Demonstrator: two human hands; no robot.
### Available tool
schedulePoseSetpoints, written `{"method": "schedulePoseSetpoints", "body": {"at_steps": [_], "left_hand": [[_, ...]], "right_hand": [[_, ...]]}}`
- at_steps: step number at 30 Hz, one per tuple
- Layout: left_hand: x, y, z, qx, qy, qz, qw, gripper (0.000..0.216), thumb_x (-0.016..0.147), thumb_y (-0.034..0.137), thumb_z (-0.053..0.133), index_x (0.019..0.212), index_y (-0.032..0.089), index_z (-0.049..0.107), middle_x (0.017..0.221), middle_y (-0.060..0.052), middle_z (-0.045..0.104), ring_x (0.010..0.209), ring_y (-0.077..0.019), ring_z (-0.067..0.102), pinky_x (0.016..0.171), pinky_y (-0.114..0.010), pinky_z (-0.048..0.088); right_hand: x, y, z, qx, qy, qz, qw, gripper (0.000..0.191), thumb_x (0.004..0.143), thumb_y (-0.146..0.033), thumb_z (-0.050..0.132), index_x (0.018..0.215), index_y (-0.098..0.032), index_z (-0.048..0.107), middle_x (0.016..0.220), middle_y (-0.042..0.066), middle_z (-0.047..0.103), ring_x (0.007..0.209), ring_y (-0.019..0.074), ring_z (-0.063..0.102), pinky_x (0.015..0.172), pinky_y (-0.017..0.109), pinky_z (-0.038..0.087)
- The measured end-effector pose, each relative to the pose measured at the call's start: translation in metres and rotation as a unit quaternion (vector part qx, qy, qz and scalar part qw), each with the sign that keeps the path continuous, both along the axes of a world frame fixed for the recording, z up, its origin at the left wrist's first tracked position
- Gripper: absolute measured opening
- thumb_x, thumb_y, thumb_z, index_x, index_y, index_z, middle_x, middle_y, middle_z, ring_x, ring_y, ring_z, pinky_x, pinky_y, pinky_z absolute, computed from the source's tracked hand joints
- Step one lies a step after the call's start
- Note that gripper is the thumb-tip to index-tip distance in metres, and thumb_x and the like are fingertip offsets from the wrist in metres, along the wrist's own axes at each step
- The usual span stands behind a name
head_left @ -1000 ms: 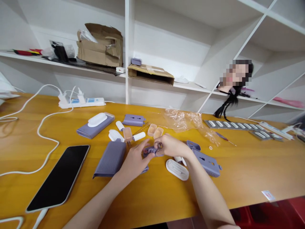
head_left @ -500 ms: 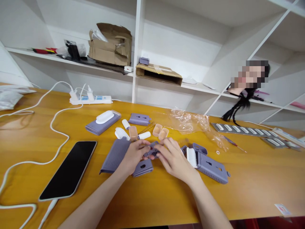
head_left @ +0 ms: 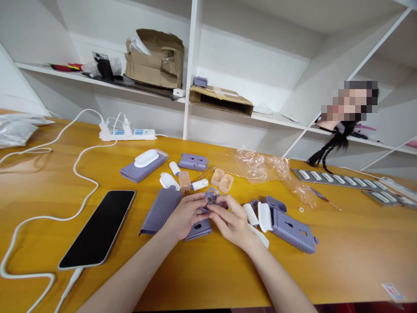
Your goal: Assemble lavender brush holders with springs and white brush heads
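Both hands grip a small purple plastic part (head_left: 212,198) with a rounded end, held up over the table. My left hand (head_left: 186,214) pinches its left side, and my right hand (head_left: 232,218) has its fingers closed on the right side. Under the hands lies a purple piece with a dark hole (head_left: 199,229). A ribbed purple cover (head_left: 162,211) rests left of my left hand. Right of my right hand are a white cylinder (head_left: 250,214), a white bristled brush head (head_left: 265,216) and a long purple case (head_left: 295,230). Fingers hide much of the held part.
A black-screened phone (head_left: 97,228) with a white cable lies at left. Behind the hands are peach-coloured small containers (head_left: 226,183), a purple case with a white oval piece (head_left: 146,158) and clear plastic wrap (head_left: 260,164). A screwdriver (head_left: 321,195) lies at right; shelves stand behind.
The purple part has been raised and tilted, so its rounded end now shows. My right hand has turned and its fingers have curled; the white cylinder beside it is uncovered.
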State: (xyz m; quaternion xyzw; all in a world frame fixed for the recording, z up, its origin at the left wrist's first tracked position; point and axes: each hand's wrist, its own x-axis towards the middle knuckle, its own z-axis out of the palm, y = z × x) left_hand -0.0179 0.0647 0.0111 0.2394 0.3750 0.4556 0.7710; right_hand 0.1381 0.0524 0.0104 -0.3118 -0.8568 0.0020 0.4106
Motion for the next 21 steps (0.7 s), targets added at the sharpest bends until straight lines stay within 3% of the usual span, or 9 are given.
{"method": "schedulePoseSetpoints", "body": {"at_steps": [4, 7, 11, 15, 21], "left_hand": [[-0.001, 0.002, 0.000, 0.003, 0.025, 0.008, 1.000, 0.013, 0.070, 0.011, 0.062, 0.081, 0.015, 0.065, 0.076, -0.002, 0.068, 0.062, -0.0095, 0.061, 0.068, -0.025, 0.048], [-0.001, 0.002, -0.001, 0.017, 0.039, 0.014, 0.999, 0.016, 0.070, 0.012, 0.061, 0.085, 0.015, 0.067, 0.080, -0.003, 0.069, 0.065, -0.0098, 0.062, 0.072, -0.026, 0.048], [0.001, 0.001, -0.001, 0.015, 0.049, 0.038, 0.998, 0.018, 0.070, 0.012, 0.062, 0.087, 0.015, 0.067, 0.078, -0.003, 0.069, 0.065, -0.0112, 0.063, 0.075, -0.029, 0.048], [0.002, 0.001, 0.000, 0.007, 0.062, 0.043, 0.997, 0.016, 0.072, 0.012, 0.061, 0.087, 0.015, 0.066, 0.079, -0.003, 0.069, 0.065, -0.0116, 0.064, 0.074, -0.029, 0.048], [0.003, -0.001, 0.002, 0.032, 0.071, 0.004, 0.997, 0.018, 0.077, 0.015, 0.054, 0.093, 0.015, 0.062, 0.089, -0.006, 0.070, 0.074, -0.0139, 0.067, 0.080, -0.029, 0.046]], "right_hand": [[-0.009, 0.002, -0.003, -0.088, 0.114, -0.078, 0.986, 0.019, 0.078, -0.015, 0.057, 0.096, -0.021, 0.058, 0.093, 0.006, 0.055, 0.082, 0.0161, 0.059, 0.070, 0.029, 0.052], [-0.013, 0.002, -0.001, -0.148, 0.134, -0.114, 0.973, 0.028, 0.073, -0.015, 0.060, 0.101, -0.021, 0.057, 0.094, 0.005, 0.060, 0.080, 0.0167, 0.062, 0.071, 0.029, 0.053], [-0.015, 0.001, 0.004, -0.168, 0.094, -0.152, 0.969, 0.018, 0.074, -0.015, 0.058, 0.089, -0.020, 0.065, 0.087, 0.005, 0.067, 0.081, 0.0194, 0.063, 0.077, 0.032, 0.051], [-0.011, 0.002, 0.006, -0.194, 0.096, -0.174, 0.961, 0.016, 0.070, -0.014, 0.061, 0.084, -0.020, 0.067, 0.079, 0.003, 0.069, 0.071, 0.0186, 0.063, 0.070, 0.031, 0.051], [-0.006, 0.008, -0.001, -0.238, 0.250, -0.174, 0.922, 0.022, 0.068, -0.024, 0.067, 0.089, -0.019, 0.066, 0.086, 0.004, 0.070, 0.073, 0.0183, 0.064, 0.070, 0.033, 0.052]]}}
